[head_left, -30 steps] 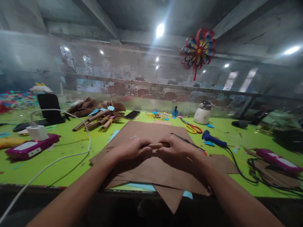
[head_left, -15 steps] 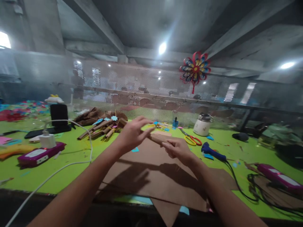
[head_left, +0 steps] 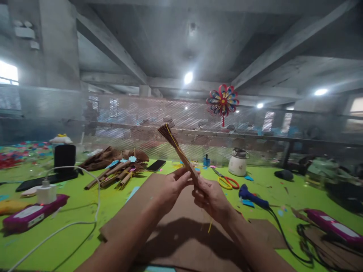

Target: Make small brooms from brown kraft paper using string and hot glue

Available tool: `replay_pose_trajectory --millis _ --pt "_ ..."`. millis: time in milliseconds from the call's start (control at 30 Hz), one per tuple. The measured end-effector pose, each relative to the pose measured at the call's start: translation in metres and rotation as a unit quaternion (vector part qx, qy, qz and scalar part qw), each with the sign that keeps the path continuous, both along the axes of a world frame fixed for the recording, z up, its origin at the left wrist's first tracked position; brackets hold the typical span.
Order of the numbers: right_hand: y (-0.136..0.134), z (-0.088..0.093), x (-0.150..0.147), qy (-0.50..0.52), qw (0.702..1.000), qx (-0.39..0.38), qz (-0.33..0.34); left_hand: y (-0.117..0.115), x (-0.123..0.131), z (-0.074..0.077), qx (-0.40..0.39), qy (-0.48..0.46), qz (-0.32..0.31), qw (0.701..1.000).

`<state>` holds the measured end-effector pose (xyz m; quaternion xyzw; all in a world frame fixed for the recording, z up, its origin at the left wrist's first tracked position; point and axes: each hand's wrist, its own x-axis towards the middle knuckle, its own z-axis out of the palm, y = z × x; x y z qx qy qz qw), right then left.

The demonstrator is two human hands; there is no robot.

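Note:
A brown paper fan-like bundle (head_left: 181, 153) with a yellow string is held upright and tilted left, its pleated end at the top. My left hand (head_left: 176, 187) pinches its lower part from the left. Around the lower end, my right hand (head_left: 209, 194) has its fingers closed, with yellow string dangling beneath. Under both hands lies a large sheet of brown cardboard (head_left: 141, 204). More rolled brown paper pieces (head_left: 113, 174) with yellow strings lie in a pile at the left back.
Scissors (head_left: 226, 180), a blue hot-glue tool (head_left: 253, 196) and a white bottle (head_left: 237, 162) are on the right. A black phone (head_left: 156, 165) lies behind the cardboard. Purple power strips (head_left: 34, 213) with cables sit at both sides. A red flower ornament (head_left: 223, 101) hangs ahead.
The view has tilted up. My left hand, open before, has closed on the bundle. The bundle has come upright, showing its pleated end, and the phone behind is now visible.

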<state>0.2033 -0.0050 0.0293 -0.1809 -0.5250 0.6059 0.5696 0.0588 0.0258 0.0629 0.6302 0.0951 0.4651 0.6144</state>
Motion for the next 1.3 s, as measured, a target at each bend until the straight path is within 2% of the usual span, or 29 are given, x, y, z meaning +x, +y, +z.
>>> replay_pose_trajectory --millis 133,233,533,800,933,1167,1300 --pt "0.003 -0.009 -0.009 0.009 0.998 -0.048 0.036 0.006 0.004 -0.012 -0.079 -0.027 -0.008 0.996" --pt "0.003 -0.013 -0.015 0.000 0.997 -0.067 0.043 0.007 0.002 -0.017 -0.109 -0.043 -0.013 0.993" --pt "-0.002 -0.017 -0.023 -0.053 0.993 -0.101 0.032 0.009 -0.004 -0.025 -0.147 -0.030 -0.021 0.988" --pt "-0.008 -0.012 -0.020 -0.011 0.989 -0.086 0.123 0.011 -0.007 -0.027 -0.151 -0.053 -0.071 0.985" --pt "-0.009 -0.012 -0.016 -0.009 0.986 -0.094 0.135 0.013 -0.007 -0.028 -0.157 -0.053 -0.063 0.984" --pt "-0.006 -0.017 -0.018 -0.053 0.987 -0.103 0.110 0.010 -0.009 -0.025 -0.171 -0.056 -0.038 0.983" --pt "0.001 -0.024 -0.015 -0.131 0.991 -0.038 0.010 0.013 -0.011 -0.025 -0.171 -0.057 -0.027 0.983"
